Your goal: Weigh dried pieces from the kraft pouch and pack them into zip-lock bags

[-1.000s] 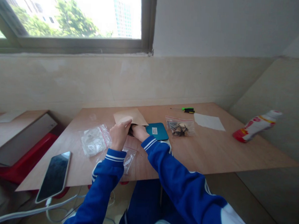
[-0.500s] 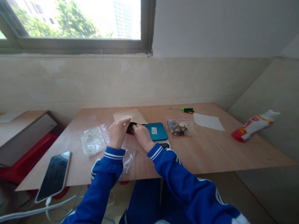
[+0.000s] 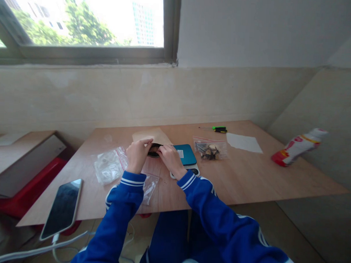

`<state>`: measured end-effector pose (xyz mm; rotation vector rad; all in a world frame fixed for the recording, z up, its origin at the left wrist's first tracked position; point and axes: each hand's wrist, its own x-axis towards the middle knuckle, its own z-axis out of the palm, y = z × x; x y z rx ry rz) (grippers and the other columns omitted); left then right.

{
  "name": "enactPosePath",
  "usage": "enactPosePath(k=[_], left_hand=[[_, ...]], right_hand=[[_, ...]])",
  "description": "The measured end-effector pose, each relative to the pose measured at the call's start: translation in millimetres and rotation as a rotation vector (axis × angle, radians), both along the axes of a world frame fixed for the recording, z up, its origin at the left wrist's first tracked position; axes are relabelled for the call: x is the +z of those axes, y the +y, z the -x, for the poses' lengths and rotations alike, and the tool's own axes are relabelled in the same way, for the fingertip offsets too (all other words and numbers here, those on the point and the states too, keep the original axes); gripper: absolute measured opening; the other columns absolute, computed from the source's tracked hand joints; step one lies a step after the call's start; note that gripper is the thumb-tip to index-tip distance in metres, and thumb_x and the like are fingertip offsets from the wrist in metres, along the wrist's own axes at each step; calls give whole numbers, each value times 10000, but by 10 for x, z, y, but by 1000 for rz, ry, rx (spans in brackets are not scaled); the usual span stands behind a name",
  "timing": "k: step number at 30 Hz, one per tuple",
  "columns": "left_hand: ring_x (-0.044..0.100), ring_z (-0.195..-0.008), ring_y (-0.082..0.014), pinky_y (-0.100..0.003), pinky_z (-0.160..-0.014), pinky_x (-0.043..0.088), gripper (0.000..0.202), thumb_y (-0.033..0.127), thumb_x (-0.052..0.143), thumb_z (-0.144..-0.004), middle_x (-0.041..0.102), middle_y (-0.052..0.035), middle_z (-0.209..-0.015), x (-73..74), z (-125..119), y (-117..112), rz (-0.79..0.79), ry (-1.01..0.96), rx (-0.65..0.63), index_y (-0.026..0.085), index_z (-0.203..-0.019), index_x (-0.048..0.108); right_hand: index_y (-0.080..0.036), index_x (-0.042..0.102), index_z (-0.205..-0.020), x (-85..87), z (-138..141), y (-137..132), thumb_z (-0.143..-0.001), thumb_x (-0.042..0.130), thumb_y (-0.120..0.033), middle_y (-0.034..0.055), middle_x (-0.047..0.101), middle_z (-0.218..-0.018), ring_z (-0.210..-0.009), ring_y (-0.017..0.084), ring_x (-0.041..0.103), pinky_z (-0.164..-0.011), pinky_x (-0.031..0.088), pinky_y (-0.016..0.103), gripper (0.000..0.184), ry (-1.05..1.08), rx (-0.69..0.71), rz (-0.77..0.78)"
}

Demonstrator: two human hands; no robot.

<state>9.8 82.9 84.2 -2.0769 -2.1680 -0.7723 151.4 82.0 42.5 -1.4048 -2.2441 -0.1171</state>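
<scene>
Just left of the frame's centre, the left hand [image 3: 137,156] and the right hand [image 3: 172,159] are meeting over a dark round object [image 3: 154,150], which is sitting at the near edge of a brown paper envelope [image 3: 151,134] on the wooden table [image 3: 249,177]. Both hands are pinching that object: the left fingers are curling in on its left edge, the right fingers are bunching together on its right edge, and the thumbs are hidden behind the hands. What the object is cannot be told at this size. Directly right of the right hand, a teal scale [image 3: 186,153] is lying flat, and further right a zip bag of dark parts [image 3: 210,150] is resting just beside it. A crumpled clear bag [image 3: 106,168] is lying left of the left hand, and a second clear bag [image 3: 150,185] is showing under the left sleeve. Toward the upper right of the table, a green-handled screwdriver [image 3: 219,129] and a white sheet of paper [image 3: 244,142] are lying near each other. At the far right, a red and white bottle [image 3: 298,146] is tilting against the wall. At the lower left, a phone [image 3: 62,208] is lying face up with a white cable [image 3: 36,249] running from its near end.
</scene>
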Motion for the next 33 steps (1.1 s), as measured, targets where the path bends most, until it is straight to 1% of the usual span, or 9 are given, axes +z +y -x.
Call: enactPosePath(k=[3, 9, 15, 18, 21, 24, 28, 31, 33], left_hand=[[693, -904, -285, -321, -697, 476, 298, 437, 522, -879, 758, -68, -949, 10, -1, -2, 1, 10, 9, 352, -1095, 710], [693, -912, -284, -323, -701, 483, 295, 433, 532, -874, 757, -63, -959, 59, 1, 0, 19, 18, 22, 355, -1097, 708], [690, -925, -287, -327, -714, 485, 299, 431, 524, -876, 752, -67, -982, 87, 9, 2, 34, 11, 28, 353, -1098, 708], [690, -920, -288, -324, -706, 484, 299, 432, 525, -874, 754, -68, -970, 76, 27, 10, 33, 13, 36, 356, -1098, 708], [691, -905, -293, -325, -692, 482, 304, 437, 520, -874, 756, -71, -945, 61, 52, 26, 17, 18, 51, 364, -1104, 704], [692, -889, -302, -335, -687, 482, 313, 454, 516, -870, 757, -75, -919, 51, 71, 40, 3, 20, 66, 367, -1104, 705], [688, -900, -298, -341, -711, 483, 307, 448, 521, -864, 757, -64, -929, 49, 79, 38, -6, -3, 68, 370, -1093, 709], [686, -909, -300, -344, -718, 484, 306, 436, 526, -861, 756, -64, -947, 49, 78, 31, -2, -6, 65, 368, -1099, 707], [685, -911, -302, -343, -716, 484, 310, 441, 529, -859, 755, -67, -949, 49, 80, 29, -1, -4, 65, 365, -1102, 706]], right_hand=[[-139, 639, -907, -20, -20, 2, -938, 509, -203, 107, 683, -946, -944, 235, 609, -861, 454, 340, 148, 14, 20, -30], [-136, 650, -882, -49, -86, -52, -917, 544, -197, 97, 698, -904, -902, 238, 624, -835, 484, 351, 127, 63, 126, -132], [-155, 655, -868, -112, -177, -92, -908, 567, -216, 76, 706, -902, -885, 202, 645, -844, 508, 328, 114, 370, 232, -236], [-176, 658, -874, -107, -255, -163, -897, 589, -261, 57, 709, -885, -870, 186, 655, -814, 522, 313, 112, 525, 274, -243], [-186, 663, -862, -66, -387, -272, -888, 600, -294, 46, 712, -858, -835, 175, 666, -778, 529, 299, 127, 629, 246, -235], [-185, 665, -831, -40, -596, -333, -878, 609, -317, 43, 712, -829, -804, 175, 672, -752, 529, 292, 151, 674, 145, -231], [-184, 662, -821, -117, -930, -239, -893, 580, -356, 47, 707, -816, -783, 187, 666, -748, 522, 310, 204, 598, -23, -289], [-171, 655, -873, -243, -1098, -87, -949, 488, -323, 67, 697, -850, -832, 198, 648, -786, 502, 320, 239, 324, -105, -316], [-159, 651, -891, -330, -1127, 6, -969, 446, -278, 83, 692, -867, -857, 211, 633, -801, 484, 326, 250, 151, -119, -294]])
